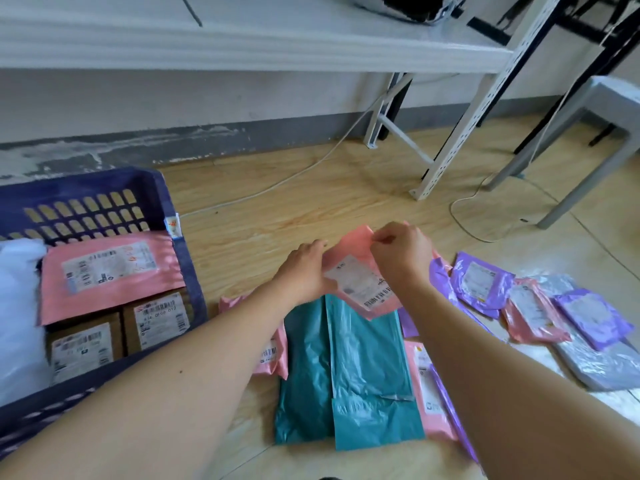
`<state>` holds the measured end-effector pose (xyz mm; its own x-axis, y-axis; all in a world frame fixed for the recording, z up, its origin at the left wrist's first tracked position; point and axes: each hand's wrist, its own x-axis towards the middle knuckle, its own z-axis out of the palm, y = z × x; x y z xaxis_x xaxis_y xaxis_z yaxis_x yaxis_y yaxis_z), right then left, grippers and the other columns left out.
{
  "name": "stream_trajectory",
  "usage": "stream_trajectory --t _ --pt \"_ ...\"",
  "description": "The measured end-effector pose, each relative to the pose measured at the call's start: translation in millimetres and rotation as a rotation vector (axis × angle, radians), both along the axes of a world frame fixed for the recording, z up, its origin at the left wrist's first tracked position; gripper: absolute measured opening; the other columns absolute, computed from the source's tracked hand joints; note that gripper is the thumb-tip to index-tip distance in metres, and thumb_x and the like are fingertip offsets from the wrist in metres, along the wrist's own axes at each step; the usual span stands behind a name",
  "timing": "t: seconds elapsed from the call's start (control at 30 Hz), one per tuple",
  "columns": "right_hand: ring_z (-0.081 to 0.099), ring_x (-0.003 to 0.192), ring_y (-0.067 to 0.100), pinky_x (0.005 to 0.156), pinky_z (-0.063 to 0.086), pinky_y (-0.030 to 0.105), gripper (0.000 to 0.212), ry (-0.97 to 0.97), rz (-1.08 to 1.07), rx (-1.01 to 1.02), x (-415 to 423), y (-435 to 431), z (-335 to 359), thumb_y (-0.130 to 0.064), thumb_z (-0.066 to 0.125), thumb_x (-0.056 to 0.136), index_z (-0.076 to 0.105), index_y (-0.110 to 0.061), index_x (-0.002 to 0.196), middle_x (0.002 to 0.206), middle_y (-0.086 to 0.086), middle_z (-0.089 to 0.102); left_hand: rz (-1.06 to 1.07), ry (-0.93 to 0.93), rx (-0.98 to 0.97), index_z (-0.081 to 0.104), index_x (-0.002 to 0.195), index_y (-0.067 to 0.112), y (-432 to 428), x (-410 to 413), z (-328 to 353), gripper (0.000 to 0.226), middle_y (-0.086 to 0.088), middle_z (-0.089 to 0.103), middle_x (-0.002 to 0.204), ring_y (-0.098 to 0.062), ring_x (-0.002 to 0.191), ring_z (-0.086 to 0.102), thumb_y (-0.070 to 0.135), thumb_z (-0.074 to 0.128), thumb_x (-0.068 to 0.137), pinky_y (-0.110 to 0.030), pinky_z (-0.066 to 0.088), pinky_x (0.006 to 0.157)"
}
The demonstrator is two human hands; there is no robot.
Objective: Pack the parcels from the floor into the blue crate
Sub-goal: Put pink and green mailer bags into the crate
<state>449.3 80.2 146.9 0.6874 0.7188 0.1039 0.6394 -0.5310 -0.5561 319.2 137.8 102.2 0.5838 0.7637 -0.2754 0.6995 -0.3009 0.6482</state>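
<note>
Pink plastic mailer with a white shipping label (360, 282) is lying on the wooden floor (277, 209), partly overlapping a teal plastic mailer (349, 375), its long axis running roughly away from the person. Both hands are holding it: the left hand (306, 268) is gripping its left edge, and the right hand (401, 252) is pinching its far edge. The blue slotted plastic crate (187, 271) is sitting to the left, nearer the left hand, so the carry is probably heading leftward.
</note>
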Motion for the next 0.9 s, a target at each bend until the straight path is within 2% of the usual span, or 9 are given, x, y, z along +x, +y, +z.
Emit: stream_trajectory --t 0.17,0.23,0.33,0.43,0.5,0.63,0.73,0.77,0.9 --pt "0.059 0.081 0.017 0.065 0.033 0.018 0.021 0.035 0.048 0.086 -34 -10 44 -0.007 0.055 0.077 0.075 -0.013 0.082 0.087 0.001 0.073 0.054 -0.045 0.036 0.026 0.147 0.019 -9 -28 34 0.086 -0.005 0.038 0.148 -0.025 0.130 0.044 0.032 0.073 0.076 -0.038 0.042 0.103" --pt "0.055 0.077 0.014 0.066 0.035 0.019 0.020 0.074 0.063 0.134 -52 -13 62 -0.007 0.055 0.077 0.074 -0.013 0.078 0.082 0.000 0.071 0.069 -0.064 0.085 0.033 0.143 0.018 -12 -43 49 0.082 -0.004 0.044 0.143 -0.025 0.125 0.048 0.032 0.073 0.074 -0.037 0.044 0.098" --pt "0.052 0.073 0.015 0.064 0.036 0.020 0.018 0.115 0.065 0.188 -80 -15 85 -0.007 0.054 0.077 0.071 -0.011 0.075 0.074 -0.001 0.063 0.083 -0.096 0.115 0.048 0.121 0.012 -19 -65 73 0.050 -0.004 0.057 0.112 -0.024 0.097 0.054 0.026 0.069 0.078 -0.032 0.043 0.078" --pt "0.053 0.071 0.016 0.062 0.042 0.025 0.020 0.170 0.089 0.259 -115 -19 104 -0.005 0.052 0.076 0.071 -0.008 0.076 0.071 -0.002 0.061 0.100 -0.090 0.122 0.052 0.105 0.012 -27 -97 96 0.024 -0.010 0.057 0.089 -0.015 0.073 0.047 0.020 0.062 0.085 -0.028 0.037 0.061" --pt "0.054 0.073 0.015 0.064 0.045 0.025 0.021 0.222 0.096 0.299 -135 -19 113 -0.006 0.050 0.077 0.070 -0.011 0.078 0.072 -0.005 0.060 0.113 -0.068 0.148 0.050 0.095 0.017 -27 -117 109 0.014 -0.002 0.050 0.079 -0.010 0.064 0.042 0.020 0.061 0.088 -0.026 0.033 0.056" --pt "0.056 0.081 0.014 0.062 0.041 0.022 0.017 0.234 0.194 0.318 -168 -17 127 -0.011 0.053 0.082 0.058 -0.021 0.094 0.082 -0.010 0.057 0.193 -0.108 0.205 0.054 0.101 0.016 -19 -158 137 0.016 0.003 0.054 0.081 -0.017 0.074 0.054 0.015 0.062 0.087 -0.027 0.040 0.063" --pt "0.056 0.098 0.017 0.077 0.046 0.028 0.043 0.138 0.382 0.168 -192 -14 133 -0.021 0.060 0.078 0.052 -0.028 0.120 0.107 -0.007 0.060 0.189 -0.110 0.283 0.054 0.086 0.013 -11 -190 153 0.012 0.001 0.051 0.079 -0.020 0.076 0.048 0.010 0.065 0.084 -0.029 0.036 0.066" --pt "0.057 0.100 0.018 0.079 0.045 0.029 0.047 0.084 0.444 0.101 -201 -12 133 -0.026 0.061 0.078 0.052 -0.031 0.123 0.110 -0.006 0.060 0.177 -0.092 0.296 0.056 0.087 0.010 -8 -200 157 0.010 -0.001 0.054 0.082 -0.021 0.078 0.049 0.010 0.066 0.083 -0.029 0.036 0.068" --pt "0.064 0.085 0.020 0.068 0.050 0.027 0.024 -0.046 0.610 -0.105 -230 -2 129 -0.038 0.060 0.079 0.065 -0.032 0.101 0.086 -0.005 0.064 0.193 -0.076 0.312 0.067 0.097 0.016 -1 -233 160 0.017 -0.001 0.065 0.097 -0.021 0.089 0.058 0.009 0.068 0.082 -0.033 0.045 0.076"
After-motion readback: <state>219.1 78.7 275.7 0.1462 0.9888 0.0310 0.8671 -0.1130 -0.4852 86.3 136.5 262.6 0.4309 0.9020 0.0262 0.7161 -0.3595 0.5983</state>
